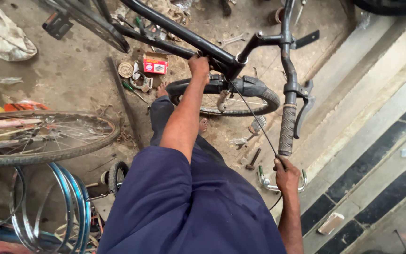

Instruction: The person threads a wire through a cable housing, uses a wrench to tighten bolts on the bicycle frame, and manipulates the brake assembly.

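glossy black metal frame (184, 35), rough rubber grip (286, 129)

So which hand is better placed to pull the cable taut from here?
The right hand. It already pinches the free end of the thin cable, low beside the handlebar grip. The left hand sits up on the bicycle frame where the cable starts, better suited to steadying.

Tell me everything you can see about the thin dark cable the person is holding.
The thin dark cable looks like slender wire, stretched taut in a straight diagonal. Its upper end meets the black bicycle frame where the left hand grips; its lower end is pinched in the right hand, beside the grey handlebar grip. It crosses above the front tyre.
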